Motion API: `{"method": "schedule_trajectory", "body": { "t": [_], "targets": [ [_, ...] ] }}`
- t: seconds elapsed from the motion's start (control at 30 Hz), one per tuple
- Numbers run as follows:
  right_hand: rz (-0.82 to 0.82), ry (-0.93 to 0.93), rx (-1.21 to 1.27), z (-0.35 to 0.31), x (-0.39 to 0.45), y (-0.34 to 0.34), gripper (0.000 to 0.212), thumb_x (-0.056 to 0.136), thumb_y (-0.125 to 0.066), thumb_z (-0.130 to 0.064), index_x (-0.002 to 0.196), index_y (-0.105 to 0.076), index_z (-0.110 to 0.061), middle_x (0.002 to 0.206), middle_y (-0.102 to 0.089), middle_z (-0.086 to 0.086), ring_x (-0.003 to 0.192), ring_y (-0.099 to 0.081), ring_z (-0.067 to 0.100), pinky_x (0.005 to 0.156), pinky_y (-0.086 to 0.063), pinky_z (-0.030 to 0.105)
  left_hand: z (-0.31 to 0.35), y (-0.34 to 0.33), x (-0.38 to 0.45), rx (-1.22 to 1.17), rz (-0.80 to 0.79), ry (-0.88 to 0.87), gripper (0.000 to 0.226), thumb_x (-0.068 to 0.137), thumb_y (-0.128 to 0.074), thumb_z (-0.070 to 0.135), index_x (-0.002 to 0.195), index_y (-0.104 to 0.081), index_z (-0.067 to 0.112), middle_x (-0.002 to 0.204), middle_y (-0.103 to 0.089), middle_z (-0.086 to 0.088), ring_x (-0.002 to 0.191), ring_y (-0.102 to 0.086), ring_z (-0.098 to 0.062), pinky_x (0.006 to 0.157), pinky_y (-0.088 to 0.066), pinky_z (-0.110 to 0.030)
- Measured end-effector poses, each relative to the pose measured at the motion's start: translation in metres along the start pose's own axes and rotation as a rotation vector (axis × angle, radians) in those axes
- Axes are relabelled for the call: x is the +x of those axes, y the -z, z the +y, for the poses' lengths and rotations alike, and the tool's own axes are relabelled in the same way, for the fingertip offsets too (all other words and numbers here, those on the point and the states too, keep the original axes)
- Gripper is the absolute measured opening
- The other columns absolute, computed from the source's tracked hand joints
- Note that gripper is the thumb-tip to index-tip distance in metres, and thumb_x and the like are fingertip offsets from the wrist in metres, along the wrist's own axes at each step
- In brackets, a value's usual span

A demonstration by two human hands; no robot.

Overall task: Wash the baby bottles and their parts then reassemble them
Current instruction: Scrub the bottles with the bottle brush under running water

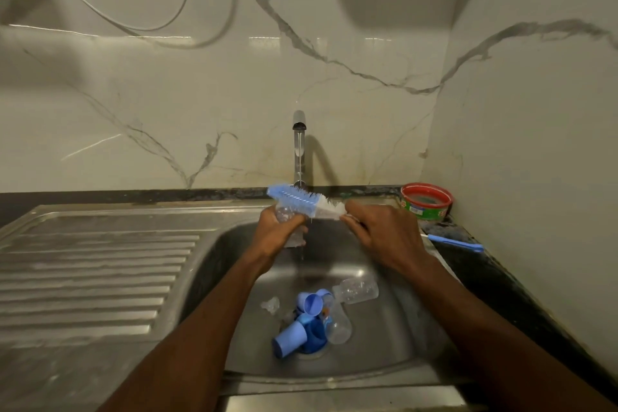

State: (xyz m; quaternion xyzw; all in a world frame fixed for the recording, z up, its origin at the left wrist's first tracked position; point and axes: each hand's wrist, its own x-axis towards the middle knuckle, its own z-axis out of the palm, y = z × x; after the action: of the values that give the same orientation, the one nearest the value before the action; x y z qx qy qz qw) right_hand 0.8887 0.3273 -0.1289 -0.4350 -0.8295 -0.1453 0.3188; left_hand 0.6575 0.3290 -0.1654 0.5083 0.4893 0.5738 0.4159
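My left hand (279, 232) grips a clear baby bottle (287, 213) above the sink, under the thin stream from the tap (298, 147). My right hand (376, 232) holds the handle end of a blue and white bottle brush (302, 200), whose bristled head lies across the bottle's top. On the sink floor lie two more clear bottles (356, 290) (337, 323), blue caps (290, 339) (312, 303), a blue collar over the drain (314, 334) and a clear teat (271, 305).
The steel sink basin (234, 251) has a ribbed draining board (100, 271) on its left. A red and green tub (426, 201) stands at the back right corner. A thin blue brush (456, 242) lies on the dark counter to the right. Marble wall behind.
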Motion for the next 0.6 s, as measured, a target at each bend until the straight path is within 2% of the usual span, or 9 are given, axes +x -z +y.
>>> {"method": "schedule_trajectory", "body": {
  "t": [0.1,0.17,0.23,0.33,0.4,0.47,0.6],
  "targets": [
    [-0.043,0.020,0.017,-0.013,0.002,-0.004,0.018,0.102,-0.046,-0.051,0.100,-0.055,-0.036,0.078,-0.065,-0.011,0.067,-0.060,0.012,0.057,-0.048,0.032,-0.005,-0.007,-0.004,0.029,-0.082,0.014,0.024,0.094,-0.067,0.014,0.115,-0.059,0.022,0.108,-0.068,-0.004,0.092,-0.069,-0.013,0.072,-0.059,-0.024],
    [-0.048,0.004,-0.015,-0.028,0.007,-0.004,0.020,0.102,-0.043,-0.051,0.103,-0.054,-0.035,0.080,-0.065,-0.008,0.069,-0.061,0.015,0.061,-0.051,0.033,-0.009,-0.010,-0.003,0.103,-0.101,0.011,0.035,0.090,-0.075,0.022,0.121,-0.059,0.023,0.115,-0.069,-0.002,0.102,-0.068,-0.014,0.086,-0.059,-0.030],
    [-0.041,-0.014,-0.050,-0.040,0.012,-0.003,0.024,0.102,-0.040,-0.052,0.109,-0.054,-0.034,0.085,-0.066,-0.006,0.073,-0.062,0.018,0.062,-0.049,0.033,-0.011,-0.009,-0.002,0.201,-0.137,-0.030,0.044,0.086,-0.079,0.028,0.125,-0.059,0.023,0.118,-0.069,0.000,0.108,-0.067,-0.015,0.096,-0.057,-0.037],
    [-0.046,-0.082,-0.112,-0.046,0.019,-0.004,0.031,0.102,-0.037,-0.055,0.115,-0.053,-0.033,0.088,-0.067,-0.002,0.075,-0.062,0.021,0.060,-0.036,0.031,-0.011,-0.006,-0.004,0.365,-0.259,-0.149,0.050,0.079,-0.083,0.031,0.123,-0.059,0.031,0.119,-0.067,0.010,0.110,-0.065,-0.004,0.096,-0.053,-0.025],
    [-0.064,-0.144,-0.127,-0.039,0.020,-0.004,0.034,0.099,-0.038,-0.058,0.114,-0.056,-0.033,0.090,-0.069,-0.002,0.079,-0.064,0.023,0.062,-0.036,0.032,-0.012,-0.008,-0.006,0.368,-0.290,-0.180,0.057,0.077,-0.086,0.028,0.127,-0.060,0.032,0.123,-0.067,0.011,0.114,-0.063,-0.002,0.098,-0.052,-0.026],
    [-0.074,-0.226,-0.090,-0.025,0.018,-0.003,0.036,0.095,-0.043,-0.059,0.108,-0.062,-0.031,0.090,-0.071,-0.001,0.082,-0.066,0.024,0.065,-0.042,0.033,-0.009,-0.010,-0.004,0.314,-0.246,-0.168,0.060,0.076,-0.086,0.022,0.130,-0.060,0.028,0.124,-0.068,0.011,0.115,-0.064,-0.004,0.098,-0.053,-0.030],
    [-0.098,-0.314,0.059,-0.004,0.006,-0.003,0.036,0.092,-0.052,-0.058,0.106,-0.070,-0.030,0.090,-0.073,-0.002,0.083,-0.067,0.022,0.068,-0.049,0.034,-0.004,-0.008,-0.002,0.145,-0.112,-0.113,0.049,0.076,-0.087,0.020,0.118,-0.063,0.030,0.110,-0.073,0.009,0.104,-0.070,-0.010,0.085,-0.059,-0.029]
  ]
}}
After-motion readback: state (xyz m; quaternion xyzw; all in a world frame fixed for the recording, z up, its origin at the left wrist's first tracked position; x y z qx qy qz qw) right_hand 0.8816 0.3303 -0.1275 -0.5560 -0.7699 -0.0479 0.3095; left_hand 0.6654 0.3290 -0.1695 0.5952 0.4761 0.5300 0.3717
